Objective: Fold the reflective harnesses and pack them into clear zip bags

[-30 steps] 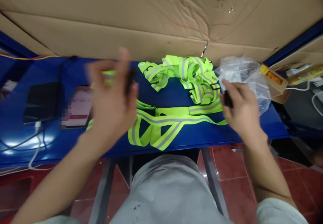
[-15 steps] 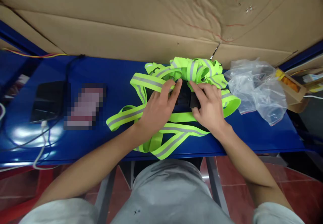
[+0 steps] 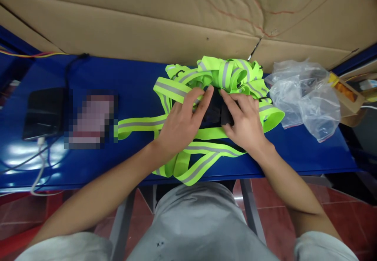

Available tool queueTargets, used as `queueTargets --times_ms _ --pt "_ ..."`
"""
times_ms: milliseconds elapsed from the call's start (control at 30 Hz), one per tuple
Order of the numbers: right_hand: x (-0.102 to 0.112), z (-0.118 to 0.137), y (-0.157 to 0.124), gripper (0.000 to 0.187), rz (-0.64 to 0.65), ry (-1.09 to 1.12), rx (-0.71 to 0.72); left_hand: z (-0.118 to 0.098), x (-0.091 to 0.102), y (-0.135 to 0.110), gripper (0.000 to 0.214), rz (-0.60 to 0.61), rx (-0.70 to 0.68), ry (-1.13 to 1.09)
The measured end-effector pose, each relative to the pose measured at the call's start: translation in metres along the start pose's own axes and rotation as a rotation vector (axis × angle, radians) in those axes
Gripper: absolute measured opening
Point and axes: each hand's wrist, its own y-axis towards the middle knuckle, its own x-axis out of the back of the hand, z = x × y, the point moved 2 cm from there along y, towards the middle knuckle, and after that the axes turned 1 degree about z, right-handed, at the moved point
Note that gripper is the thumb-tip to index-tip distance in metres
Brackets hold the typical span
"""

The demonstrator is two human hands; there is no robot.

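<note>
Neon-yellow reflective straps (image 3: 206,149) with grey stripes lie in loops on the blue table, bunched thickest at the back. Between my hands is a dark, blocky black piece (image 3: 226,115) that looks like plastic; its exact kind I cannot make out. My left hand (image 3: 181,121) lies over the straps at its left, thumb and index finger bent together at its edge, the other fingers curled out of sight. My right hand (image 3: 246,121) holds the piece's right side, index finger along the top and thumb below. Both hands partly hide it.
To the left lie a black device (image 3: 44,114) with a white cable plugged in and a blurred-out phone-like item (image 3: 92,119). Clear plastic bags (image 3: 303,96) and an open cardboard box (image 3: 349,94) sit at the right. A cardboard wall (image 3: 132,29) rises behind the table (image 3: 309,155).
The view has shifted slightly. The strap end at the left now stretches straighter and farther left, close to the phone-like item. My hands keep almost the same hold on the black piece.
</note>
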Motion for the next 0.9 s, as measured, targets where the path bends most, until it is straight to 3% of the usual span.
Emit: queueTargets --times_ms 300,633,900 --pt "0.0011 0.0001 0.0000 0.078 -0.017 0.038 -0.022 -0.0001 -0.0016 -0.0030 0.066 0.029 0.022 -0.068" --pt "-0.0036 -0.0055 -0.0021 0.087 -0.074 0.228 -0.048 0.0000 -0.0015 -0.0045 0.066 0.033 0.025 -0.070" --pt "0.0004 -0.0018 -0.0043 0.082 -0.069 0.199 -0.026 -0.0009 0.0005 -0.0044 0.066 0.019 0.028 -0.015"
